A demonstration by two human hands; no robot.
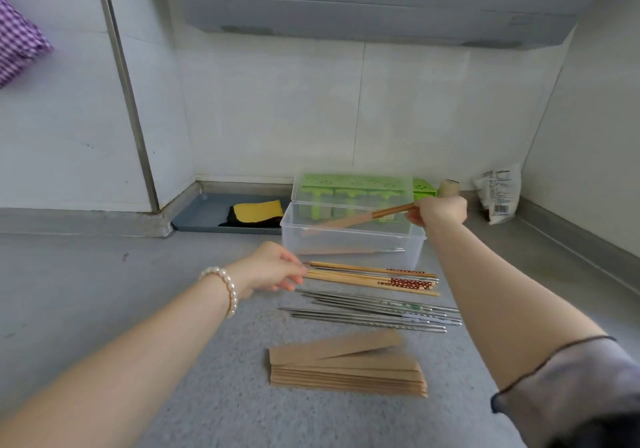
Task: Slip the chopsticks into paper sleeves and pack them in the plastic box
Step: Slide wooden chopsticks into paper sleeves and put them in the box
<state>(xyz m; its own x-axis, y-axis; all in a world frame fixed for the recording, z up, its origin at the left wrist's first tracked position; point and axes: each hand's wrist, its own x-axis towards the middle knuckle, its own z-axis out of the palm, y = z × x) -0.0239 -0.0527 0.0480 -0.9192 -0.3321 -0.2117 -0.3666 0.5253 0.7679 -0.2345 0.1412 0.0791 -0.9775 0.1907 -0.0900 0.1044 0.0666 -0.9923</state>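
where tiled wall [277,101] meets it, grey speckled counter [214,371] bears plastic box [351,241].

A clear plastic box [353,236] stands open at the worktop's back, one sleeved pair [349,251] inside. Wooden chopsticks [374,278], metal chopsticks [374,312] and stacked brown sleeves [346,364] lie before it.

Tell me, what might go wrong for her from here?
The right hand holds the sleeved chopsticks by one end, tilted over the plastic box; they might slide out of the sleeve. The left hand is at the tips of the wooden chopsticks, which could roll into the metal chopsticks and mix the pairs.
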